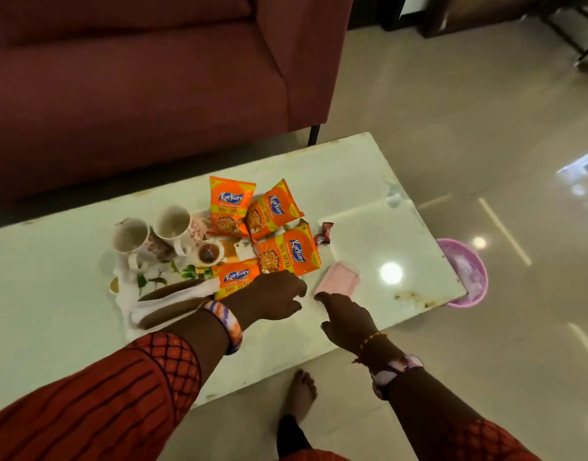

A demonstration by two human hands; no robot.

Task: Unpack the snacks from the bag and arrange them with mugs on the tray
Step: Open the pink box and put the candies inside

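On the table, head view: pale glossy low table [369,181] bearing a floral-printed tray [153,277].
Tray contents: two white ceramic mugs [149,232] lying tipped at its left; four orange Kurkure snack packets [269,241] at its right.
Beside tray: pink flat rectangular packet [338,281]; small red wrapped candy [323,232].
Left hand [276,299]: over nearest packet, fingers curled; grip cannot be told.
Right hand [347,316]: fingers spread, forefinger touching pink packet.

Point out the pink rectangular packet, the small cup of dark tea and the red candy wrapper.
Pink rectangular packet [338,281], head view, top face.
Small cup of dark tea [207,252], head view, liquid surface.
Red candy wrapper [322,235], head view, middle.
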